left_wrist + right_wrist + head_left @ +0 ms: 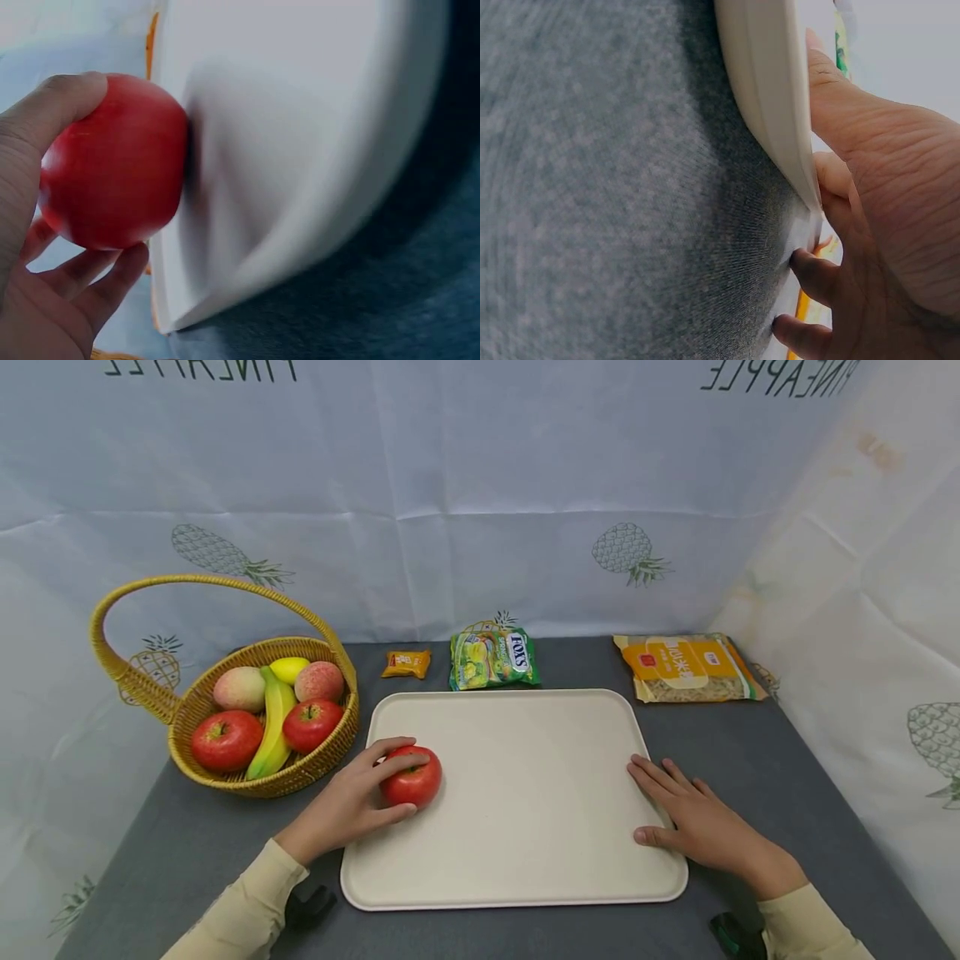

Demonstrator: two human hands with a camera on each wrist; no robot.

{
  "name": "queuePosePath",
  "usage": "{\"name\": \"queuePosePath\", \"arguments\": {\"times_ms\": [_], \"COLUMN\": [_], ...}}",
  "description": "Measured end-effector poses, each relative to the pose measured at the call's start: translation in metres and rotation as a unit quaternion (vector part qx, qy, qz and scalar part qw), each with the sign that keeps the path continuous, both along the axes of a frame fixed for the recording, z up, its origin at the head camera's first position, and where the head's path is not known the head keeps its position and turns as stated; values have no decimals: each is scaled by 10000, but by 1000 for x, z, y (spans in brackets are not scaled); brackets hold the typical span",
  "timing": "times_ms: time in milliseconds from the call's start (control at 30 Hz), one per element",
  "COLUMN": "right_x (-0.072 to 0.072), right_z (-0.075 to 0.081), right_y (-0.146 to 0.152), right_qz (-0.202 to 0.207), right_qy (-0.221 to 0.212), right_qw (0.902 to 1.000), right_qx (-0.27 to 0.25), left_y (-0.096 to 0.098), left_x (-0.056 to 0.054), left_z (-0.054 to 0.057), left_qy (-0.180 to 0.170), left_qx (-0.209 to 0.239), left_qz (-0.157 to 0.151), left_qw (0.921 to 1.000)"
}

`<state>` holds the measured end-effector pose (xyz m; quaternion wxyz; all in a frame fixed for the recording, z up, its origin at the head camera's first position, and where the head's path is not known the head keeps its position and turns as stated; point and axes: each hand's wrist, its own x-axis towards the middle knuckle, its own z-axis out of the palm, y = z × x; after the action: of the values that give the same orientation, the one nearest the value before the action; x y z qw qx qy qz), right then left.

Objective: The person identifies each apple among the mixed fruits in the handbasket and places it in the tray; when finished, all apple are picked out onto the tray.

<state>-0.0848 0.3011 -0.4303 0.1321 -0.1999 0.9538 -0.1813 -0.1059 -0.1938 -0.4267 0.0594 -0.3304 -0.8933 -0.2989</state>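
Nearest, a cream rectangular tray [525, 827] lies with its long axis running left to right, the right hand [701, 831] resting on its right rim with fingers extended and holding nothing, while the left hand [351, 806] grasps a red apple [416, 782] between curled fingers and thumb at the tray's left side, contact with its surface unclear. The apple is nearly round, without a marked long axis, its stem direction hard to tell under the fingers. Beyond stand a wicker fruit basket [255, 788], left, then a small orange packet [407, 665], a green Fox's candy bag [491, 660] and an orange grain bag [686, 670].
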Motion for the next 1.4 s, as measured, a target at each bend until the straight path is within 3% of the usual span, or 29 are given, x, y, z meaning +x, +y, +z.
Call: {"name": "queuePosePath", "arguments": {"times_ms": [233, 433, 733, 1000, 1267, 1400], "right_x": [0, -1, -1, -1, 0, 0], "right_z": [1, -1, -2, -4, -8, -6], "right_y": [0, 0, 1, 1, 3, 3], "right_qz": [-18, -15, -16, -71, -72, -83], "right_qy": [-23, -5, 4, -109, -97, -95], "right_qw": [10000, 10000, 10000, 9998, 9998, 9998], "right_qx": [5, -19, -54, -132, -177, -178], "left_y": [-3, -5, -8, -35, -91, -124], "left_x": [1, 3, 4, 3, -1, -3], "left_z": [-2, -4, 1, 21, 58, 70], "left_qy": [-315, -355, -420, -74, 859, 986], "left_qx": [176, 215, -130, -81, -41, -8], "left_qz": [34, 73, 93, -51, 269, 614], "left_qw": [9993, 9991, 9990, 9999, 9959, 9932]}}
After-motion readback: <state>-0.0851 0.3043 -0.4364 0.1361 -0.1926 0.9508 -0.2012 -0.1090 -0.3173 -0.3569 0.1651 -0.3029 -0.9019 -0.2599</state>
